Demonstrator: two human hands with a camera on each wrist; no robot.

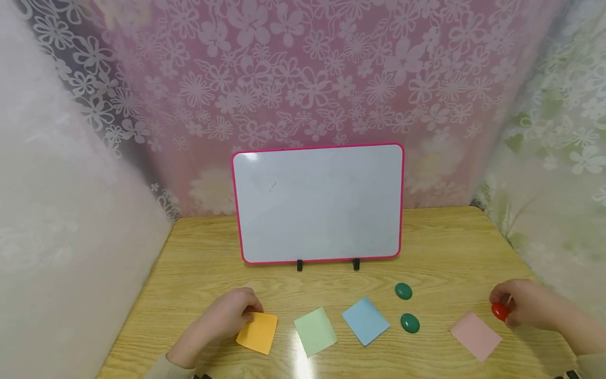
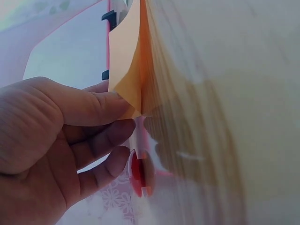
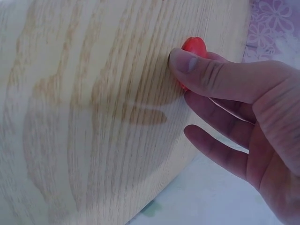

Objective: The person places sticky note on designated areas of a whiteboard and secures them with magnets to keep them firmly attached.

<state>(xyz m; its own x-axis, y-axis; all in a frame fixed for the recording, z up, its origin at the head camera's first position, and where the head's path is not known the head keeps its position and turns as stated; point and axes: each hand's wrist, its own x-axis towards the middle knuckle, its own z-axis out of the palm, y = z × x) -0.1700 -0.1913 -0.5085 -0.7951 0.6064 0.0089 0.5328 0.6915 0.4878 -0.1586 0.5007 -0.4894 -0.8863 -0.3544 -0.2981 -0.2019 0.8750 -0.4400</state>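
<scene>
With our left hand [image 1: 229, 314] we grip a square orange paper note [image 1: 258, 334] by its corner, and with our right hand [image 1: 531, 303] we pinch a glossy red oval piece [image 1: 499, 311] beside a square pink paper note [image 1: 476, 337]. Between our hands, a pale green paper square [image 1: 315, 332], a light blue paper square [image 1: 366, 321] and two glossy green oval pieces [image 1: 410, 323] lie on the wood-grain table [image 1: 199, 258], before a pink-framed rectangular whiteboard [image 1: 322, 205].
</scene>
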